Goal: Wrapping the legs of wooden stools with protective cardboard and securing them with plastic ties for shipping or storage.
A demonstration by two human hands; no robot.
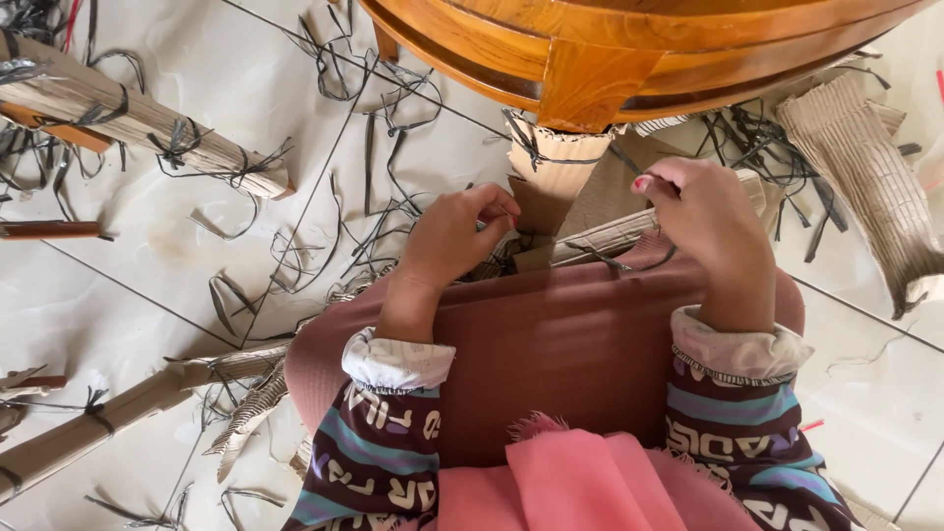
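My left hand (454,236) and my right hand (710,226) reach forward over my lap, which is covered by a reddish-brown skirt (560,344). Both hands have curled fingers working at a piece of corrugated cardboard wrapping (600,236) around the leg (556,157) of a polished wooden table (629,49). A thin dark strap (629,264) runs across the cardboard by my right hand. My left fingers pinch at the cardboard's edge; what exactly they grip is hidden. A pink scarf (580,482) hangs at the bottom.
Cut black plastic straps (383,211) litter the white tiled floor (197,295). Cardboard-wrapped wooden pieces lie at the upper left (147,128) and lower left (108,418). Loose corrugated cardboard (870,177) lies at the right.
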